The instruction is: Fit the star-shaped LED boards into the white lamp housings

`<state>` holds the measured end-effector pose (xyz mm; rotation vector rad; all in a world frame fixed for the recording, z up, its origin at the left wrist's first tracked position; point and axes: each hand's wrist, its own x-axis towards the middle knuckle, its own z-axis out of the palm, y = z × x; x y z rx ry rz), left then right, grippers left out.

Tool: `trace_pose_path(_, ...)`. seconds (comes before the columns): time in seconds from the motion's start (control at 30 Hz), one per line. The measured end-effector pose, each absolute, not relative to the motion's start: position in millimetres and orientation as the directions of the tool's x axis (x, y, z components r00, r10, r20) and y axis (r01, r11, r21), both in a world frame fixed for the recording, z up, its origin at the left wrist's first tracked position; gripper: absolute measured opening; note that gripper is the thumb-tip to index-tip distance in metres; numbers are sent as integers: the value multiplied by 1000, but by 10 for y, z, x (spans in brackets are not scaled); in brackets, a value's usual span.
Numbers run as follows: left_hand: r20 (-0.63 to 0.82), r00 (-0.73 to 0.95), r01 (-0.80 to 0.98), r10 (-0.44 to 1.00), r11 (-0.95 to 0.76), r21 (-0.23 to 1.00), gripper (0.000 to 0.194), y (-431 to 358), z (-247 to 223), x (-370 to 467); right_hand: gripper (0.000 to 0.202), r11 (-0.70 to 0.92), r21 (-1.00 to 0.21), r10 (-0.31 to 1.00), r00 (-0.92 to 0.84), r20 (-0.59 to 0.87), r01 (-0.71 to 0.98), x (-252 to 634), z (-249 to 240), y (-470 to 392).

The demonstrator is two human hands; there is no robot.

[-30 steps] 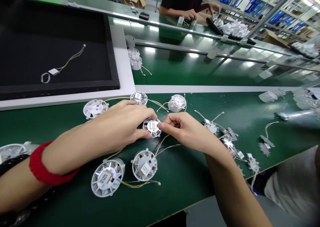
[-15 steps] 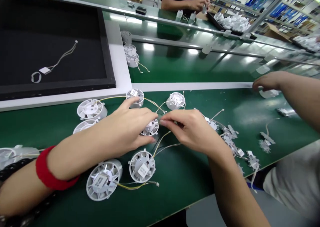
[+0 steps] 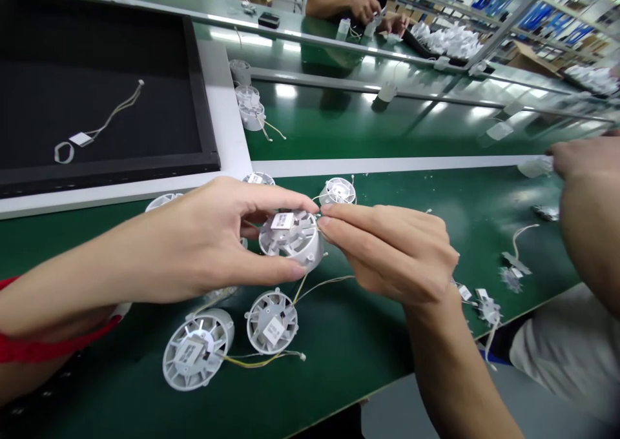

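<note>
Four white housings (image 3: 272, 323) in plain view, at least two more part-hidden

The person's own hands make two, one left hand (image 3: 217, 239) and one right hand (image 3: 397, 248); the co-worker's hands (image 3: 365, 6) across the bench make two, and a third person's hand (image 3: 581, 155) makes one. One black tray (image 3: 97, 90) bears one wired lead (image 3: 81, 139) and one loop (image 3: 64, 152). Two star-shaped pieces (image 3: 489, 308) show clearly at right; those behind the right arm are too covered to count. White heaps (image 3: 448, 39): two. Small black box (image 3: 268, 19): one
</note>
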<state>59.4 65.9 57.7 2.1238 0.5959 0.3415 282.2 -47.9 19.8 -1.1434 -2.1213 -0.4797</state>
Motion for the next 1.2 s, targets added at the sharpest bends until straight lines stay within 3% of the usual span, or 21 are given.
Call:
trace_pose_path(0.1, 101, 865, 225, 491, -559, 798, 42, 663, 545, 563, 31, 562, -108, 615, -326, 718, 820, 2803, 194, -499)
trace_pose_path(0.2, 216, 851, 171, 479, -641, 748, 44, 682, 479, 519, 21, 516, -289, 705, -208, 678, 806, 2755, 222, -506)
trace_pose_path(0.33, 412, 850, 56, 328, -834, 549, 43, 713, 392, 498, 18, 437, -485, 806, -91, 585, 757, 2716, 275, -490)
trace_pose_path(0.43, 497, 841, -14, 213, -910, 413, 51, 715, 358, 540, 16, 453, -548, 820, -88, 565, 704, 2733, 301, -465)
trace_pose_path(0.53, 588, 798, -71, 132, -948, 309, 45, 714, 340, 601, 4, 458, -572, 823, -82, 562, 681, 2743, 307, -455)
trace_pose_path(0.63, 692, 721, -146, 30, -970, 195, 45, 733, 317, 624, 24, 449, -642, 825, -11, 566, 621, 2714, 291, -469)
trace_pose_path(0.73, 700, 713, -178, -31, -974, 138, 48, 751, 298, 599, 51, 421, -727, 848, 49, 528, 543, 2663, 268, -481)
trace_pose_path(0.8, 687, 725, -184, -53, -976, 119, 47, 745, 290, 582, 56, 423, -761, 859, 49, 510, 492, 2636, 261, -476)
trace_pose_path(1.0, 690, 724, -173, 19, -963, 208, 56, 679, 296, 609, 42, 431, -844, 884, 38, 466, 320, 2633, 243, -448)
trace_pose_path(1.1, 608, 764, -120, 216, -879, 462, 67, 671, 354, 582, 46, 408, -866, 895, 60, 442, 290, 2651, 218, -456)
trace_pose_path(1.2, 425, 820, -48, 383, -695, 717, 63, 689, 434, 535, 50, 410, -864, 897, 45, 440, 291, 2663, 201, -465)
